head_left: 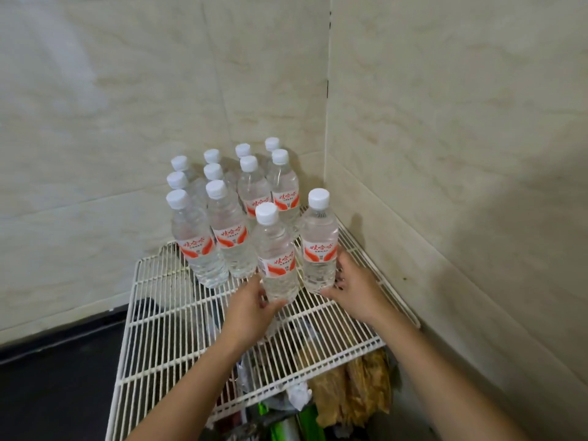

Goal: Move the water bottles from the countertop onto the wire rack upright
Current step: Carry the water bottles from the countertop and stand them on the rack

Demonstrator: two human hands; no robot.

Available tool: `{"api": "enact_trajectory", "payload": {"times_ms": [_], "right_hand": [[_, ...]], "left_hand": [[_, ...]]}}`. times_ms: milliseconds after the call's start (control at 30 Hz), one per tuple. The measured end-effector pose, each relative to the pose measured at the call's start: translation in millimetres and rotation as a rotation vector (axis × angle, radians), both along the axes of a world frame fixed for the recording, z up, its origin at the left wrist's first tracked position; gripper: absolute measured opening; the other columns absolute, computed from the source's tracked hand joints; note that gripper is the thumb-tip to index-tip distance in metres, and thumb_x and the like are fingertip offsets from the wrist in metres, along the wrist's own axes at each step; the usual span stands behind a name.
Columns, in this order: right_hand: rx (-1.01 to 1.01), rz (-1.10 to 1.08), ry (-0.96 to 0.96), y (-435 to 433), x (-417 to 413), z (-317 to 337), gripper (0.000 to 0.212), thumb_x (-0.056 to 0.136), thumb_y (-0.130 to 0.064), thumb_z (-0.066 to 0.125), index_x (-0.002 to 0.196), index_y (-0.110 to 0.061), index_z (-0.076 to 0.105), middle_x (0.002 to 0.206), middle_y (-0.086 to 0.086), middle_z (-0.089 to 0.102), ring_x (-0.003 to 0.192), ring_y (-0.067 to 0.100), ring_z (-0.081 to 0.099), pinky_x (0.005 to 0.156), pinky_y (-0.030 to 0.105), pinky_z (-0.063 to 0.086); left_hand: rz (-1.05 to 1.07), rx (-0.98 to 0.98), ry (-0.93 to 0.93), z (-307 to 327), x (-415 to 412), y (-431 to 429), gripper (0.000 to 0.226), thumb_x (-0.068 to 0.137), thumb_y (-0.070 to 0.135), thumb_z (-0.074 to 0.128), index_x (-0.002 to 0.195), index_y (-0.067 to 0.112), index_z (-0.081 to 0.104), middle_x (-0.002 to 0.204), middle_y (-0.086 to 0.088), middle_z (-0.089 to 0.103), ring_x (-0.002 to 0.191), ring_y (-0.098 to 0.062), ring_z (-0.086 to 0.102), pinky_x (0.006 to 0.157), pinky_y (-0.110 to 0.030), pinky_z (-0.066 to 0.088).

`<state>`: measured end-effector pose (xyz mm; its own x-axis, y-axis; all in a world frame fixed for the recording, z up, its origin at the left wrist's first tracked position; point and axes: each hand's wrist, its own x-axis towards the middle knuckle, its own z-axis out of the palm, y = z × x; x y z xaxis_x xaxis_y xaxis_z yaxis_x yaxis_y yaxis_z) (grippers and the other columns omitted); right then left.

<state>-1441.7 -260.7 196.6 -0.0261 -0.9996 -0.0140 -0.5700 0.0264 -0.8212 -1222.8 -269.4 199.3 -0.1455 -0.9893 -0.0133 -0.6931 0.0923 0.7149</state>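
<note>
- Left hand (251, 310) clamped round base of middle bottle (276, 259), upright on wire rack (178, 338).
- Right hand (353, 291) clamped round neighbouring bottle (319, 249), likewise upright.
- Remaining bottles (222, 224) grouped upright at rear.

White wire rack (165, 345) set against the tiled wall corner (327, 122). Twelve water bottles (229, 237) upright on it, white caps, red labels. Ten clustered nearest the corner; front-centre bottle (276, 265) and front-right bottle (319, 249) farther out, side by side.
</note>
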Motion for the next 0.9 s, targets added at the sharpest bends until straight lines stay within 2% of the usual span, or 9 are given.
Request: {"api": "enact_trajectory", "payload": {"times_ms": [100, 200, 300, 367, 467, 533, 700, 800, 900], "right_hand": [[0.001, 0.016, 0.008, -13, 9, -1, 0.088, 0.085, -0.023, 0.081, 0.153, -0.04, 0.028, 0.139, -0.008, 0.063, 0.124, 0.012, 0.061, 0.106, 0.04, 0.051], [-0.012, 0.009, 0.018, -27, 19, 1, 0.089, 0.086, -0.023, 0.08, 0.154, -0.039, 0.026, 0.137, -0.006, 0.064, 0.124, 0.014, 0.062, 0.106, 0.04, 0.051], [-0.012, 0.019, 0.005, -37, 27, 5, 0.094, 0.089, -0.022, 0.078, 0.158, -0.037, 0.017, 0.141, -0.003, 0.061, 0.125, 0.017, 0.062, 0.105, 0.037, 0.05], [-0.025, 0.019, -0.005, -40, 31, 6, 0.095, 0.087, -0.031, 0.079, 0.159, -0.036, 0.016, 0.146, -0.002, 0.056, 0.126, 0.019, 0.061, 0.105, 0.041, 0.051], [-0.052, -0.026, -0.043, -43, 28, -11, 0.093, 0.078, -0.06, 0.073, 0.153, -0.039, 0.023, 0.155, -0.001, 0.039, 0.136, 0.022, 0.052, 0.107, 0.053, 0.05], [-0.069, -0.044, -0.054, -47, 26, -25, 0.089, 0.075, -0.071, 0.068, 0.149, -0.04, 0.028, 0.151, -0.003, 0.045, 0.133, 0.018, 0.054, 0.105, 0.052, 0.052], [-0.09, -0.1, 0.002, -54, 35, -11, 0.07, 0.089, -0.052, 0.069, 0.146, -0.027, 0.038, 0.133, -0.002, 0.066, 0.116, 0.018, 0.066, 0.094, 0.04, 0.056], [-0.066, -0.087, 0.03, -66, 39, -5, 0.061, 0.096, -0.041, 0.066, 0.148, -0.024, 0.039, 0.133, 0.0, 0.066, 0.118, 0.021, 0.065, 0.09, 0.03, 0.048], [-0.035, -0.074, 0.027, -75, 40, -2, 0.066, 0.097, -0.036, 0.065, 0.153, -0.023, 0.034, 0.141, 0.003, 0.061, 0.127, 0.024, 0.06, 0.099, 0.036, 0.048]], "left_hand": [[0.065, -0.034, 0.082, -5, -8, -1, 0.029, 0.087, 0.032, 0.073, 0.11, 0.028, 0.056, 0.091, 0.013, 0.066, 0.076, 0.004, 0.062, 0.067, -0.019, 0.055], [0.206, -0.042, 0.17, -8, -14, -10, 0.045, 0.088, 0.029, 0.073, 0.126, 0.019, 0.052, 0.083, 0.019, 0.057, 0.074, 0.006, 0.058, 0.072, -0.027, 0.057], [0.319, -0.079, 0.176, -11, -15, -18, 0.043, 0.089, 0.027, 0.072, 0.125, 0.01, 0.055, 0.088, 0.013, 0.061, 0.073, 0.003, 0.056, 0.07, -0.023, 0.053], [0.35, -0.11, 0.129, -13, -12, -24, 0.038, 0.089, 0.03, 0.072, 0.12, 0.01, 0.061, 0.094, 0.004, 0.068, 0.075, -0.005, 0.059, 0.073, -0.029, 0.055], [0.377, -0.143, 0.027, -14, -10, -29, 0.037, 0.089, 0.036, 0.072, 0.113, 0.008, 0.068, 0.095, 0.0, 0.072, 0.074, -0.01, 0.062, 0.071, -0.028, 0.052], [0.394, -0.135, -0.015, -14, -10, -33, 0.039, 0.09, 0.042, 0.069, 0.11, 0.009, 0.071, 0.097, -0.003, 0.075, 0.077, -0.015, 0.067, 0.075, -0.032, 0.056], [0.374, -0.067, -0.234, -11, -11, -46, 0.044, 0.093, 0.058, 0.055, 0.081, 0.02, 0.073, 0.06, 0.006, 0.067, 0.056, -0.011, 0.064, 0.059, -0.032, 0.058], [0.409, -0.009, -0.247, -13, -13, -55, 0.053, 0.091, 0.065, 0.052, 0.072, 0.019, 0.07, 0.056, 0.004, 0.065, 0.053, -0.013, 0.065, 0.059, -0.033, 0.059], [0.437, -0.013, -0.203, -23, -15, -56, 0.056, 0.09, 0.067, 0.05, 0.072, 0.018, 0.07, 0.056, 0.003, 0.065, 0.053, -0.014, 0.064, 0.057, -0.034, 0.058]]}}
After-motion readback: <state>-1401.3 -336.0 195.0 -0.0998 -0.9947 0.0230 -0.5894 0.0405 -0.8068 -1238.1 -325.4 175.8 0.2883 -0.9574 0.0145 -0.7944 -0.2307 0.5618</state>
